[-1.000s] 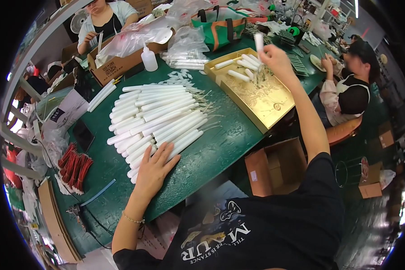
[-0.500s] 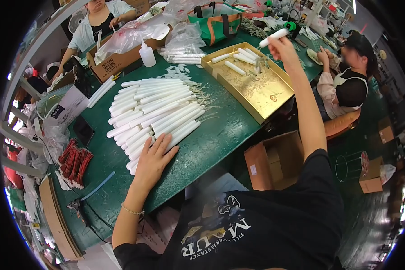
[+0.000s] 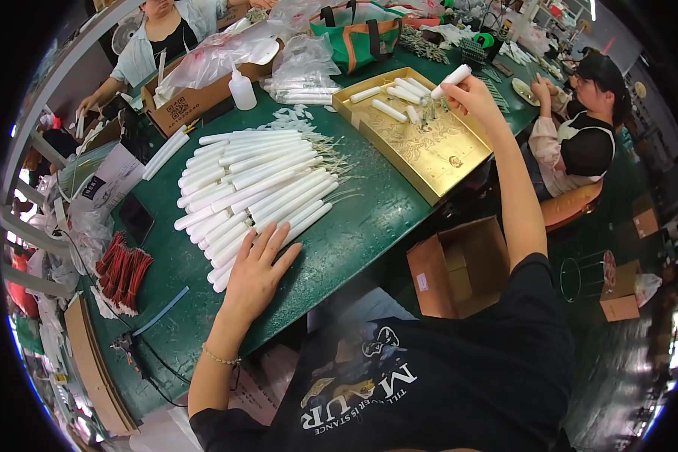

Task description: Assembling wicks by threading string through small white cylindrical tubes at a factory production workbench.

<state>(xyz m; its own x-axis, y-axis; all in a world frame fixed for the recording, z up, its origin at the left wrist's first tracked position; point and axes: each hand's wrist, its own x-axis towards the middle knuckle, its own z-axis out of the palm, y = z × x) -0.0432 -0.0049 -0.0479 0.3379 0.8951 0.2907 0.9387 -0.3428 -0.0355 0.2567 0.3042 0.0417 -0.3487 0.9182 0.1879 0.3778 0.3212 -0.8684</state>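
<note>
a green worktable is seen from above, filling the middle and left of the frame. at centre left, a large pile of white tubes is laid in rough rows, thin stems poking out toward the right. a gold tray is set at upper centre, with a few more white tubes resting along its far edge. a brown cardboard box is seen below the table edge at centre right, and another open carton at upper left.

the left hand is laid flat at lower centre, fingers spread, fingertips touching the near end of the pile. the right hand is raised over the far corner of the tray at upper right, and a single white tube is pinched between thumb and fingers, tilted up toward the right.

a small white squeeze bottle is stood at upper centre, beside clear plastic bags. a bundle of red sticks is laid at the left edge. two other people are seated at the top left and at the upper right.
</note>
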